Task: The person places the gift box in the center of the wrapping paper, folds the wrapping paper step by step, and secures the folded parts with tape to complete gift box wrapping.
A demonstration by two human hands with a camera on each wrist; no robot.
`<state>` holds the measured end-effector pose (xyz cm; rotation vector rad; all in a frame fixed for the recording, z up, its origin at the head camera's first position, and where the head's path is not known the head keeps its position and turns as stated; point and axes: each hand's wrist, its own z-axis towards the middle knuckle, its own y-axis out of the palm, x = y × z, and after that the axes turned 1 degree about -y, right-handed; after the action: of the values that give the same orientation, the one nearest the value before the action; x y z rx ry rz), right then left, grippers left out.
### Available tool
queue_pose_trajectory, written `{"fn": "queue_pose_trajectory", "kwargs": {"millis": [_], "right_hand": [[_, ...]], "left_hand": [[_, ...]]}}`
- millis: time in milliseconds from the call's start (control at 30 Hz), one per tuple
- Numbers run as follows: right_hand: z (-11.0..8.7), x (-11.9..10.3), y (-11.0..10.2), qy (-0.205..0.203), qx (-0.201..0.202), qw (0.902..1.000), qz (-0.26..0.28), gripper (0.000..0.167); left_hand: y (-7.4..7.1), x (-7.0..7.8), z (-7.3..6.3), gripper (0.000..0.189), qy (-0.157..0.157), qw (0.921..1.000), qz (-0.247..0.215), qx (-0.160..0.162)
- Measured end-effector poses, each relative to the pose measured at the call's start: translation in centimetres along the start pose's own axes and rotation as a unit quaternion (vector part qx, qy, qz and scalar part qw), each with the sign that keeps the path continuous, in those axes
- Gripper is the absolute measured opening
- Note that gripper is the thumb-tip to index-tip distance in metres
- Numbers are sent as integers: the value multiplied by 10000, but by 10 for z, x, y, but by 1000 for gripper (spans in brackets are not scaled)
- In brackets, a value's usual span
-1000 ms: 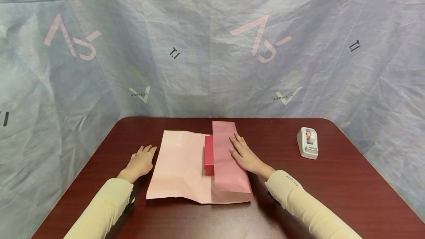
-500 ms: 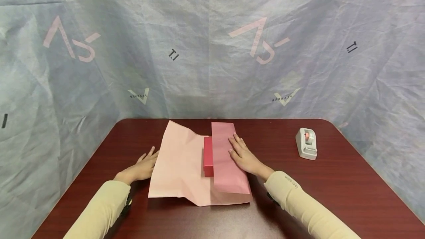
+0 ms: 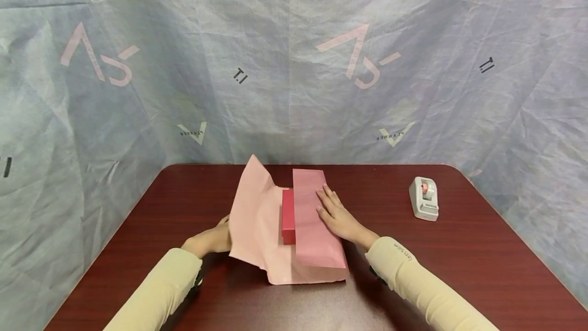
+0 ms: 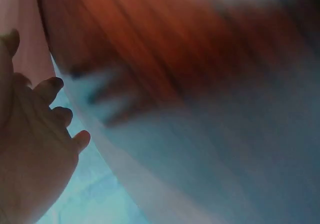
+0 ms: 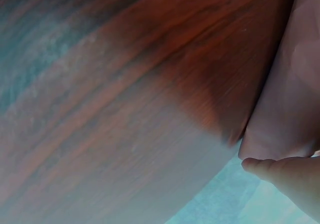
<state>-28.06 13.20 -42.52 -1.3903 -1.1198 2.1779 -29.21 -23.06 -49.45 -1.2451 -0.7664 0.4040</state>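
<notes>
A sheet of pink wrapping paper [image 3: 254, 218] lies under a red box [image 3: 288, 211]. Its right side is folded over as a darker pink flap [image 3: 314, 229], hiding the box's right part. My right hand [image 3: 342, 221] rests on that flap with its fingers extended. At the other side, my left hand [image 3: 212, 239] is behind the raised left part of the paper, which hides most of its fingers in the head view. The left wrist view shows the left hand [image 4: 37, 154] with spread fingers against the paper [image 4: 25, 29], not curled round it.
A white tape dispenser [image 3: 424, 199] stands at the right on the dark red wooden table [image 3: 464, 249]. A grey printed sheet [image 3: 294, 91] hangs behind the table and along its sides.
My left hand has moved right, under the paper's left side, and that side has risen and tilted toward the box. The right hand has stayed on the flap.
</notes>
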Motion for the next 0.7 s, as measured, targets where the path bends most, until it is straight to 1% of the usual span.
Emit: {"fn": "queue_pose_trajectory", "kwargs": {"millis": [33, 67, 133, 200, 333, 400, 500, 700], "right_hand": [[0, 0, 0, 3, 0, 10000, 5, 53], [0, 0, 0, 3, 9, 10000, 15, 53], [0, 0, 1, 0, 36, 10000, 27, 53], [0, 1, 1, 2, 56, 10000, 43, 53], [0, 1, 1, -8, 73, 10000, 55, 53], [0, 0, 1, -13, 76, 10000, 59, 53], [0, 1, 2, -34, 112, 9999, 66, 52], [0, 0, 2, -95, 144, 9998, 38, 52]], "left_hand": [[-11, 21, 4, 50, -359, 9989, -266, -161], [-21, 39, 8, 52, -705, 9957, -524, -298], [-28, 59, 17, 55, -1046, 9913, -736, -305], [-31, 72, 23, 58, -1265, 9880, -823, -322], [-33, 84, 29, 61, -1323, 9862, -944, -313], [-32, 86, 31, 60, -1317, 9853, -1028, -347], [-29, 87, 35, 58, -1277, 9843, -1181, -315], [-25, 94, 42, 55, -1144, 9851, -1265, -226]]}}
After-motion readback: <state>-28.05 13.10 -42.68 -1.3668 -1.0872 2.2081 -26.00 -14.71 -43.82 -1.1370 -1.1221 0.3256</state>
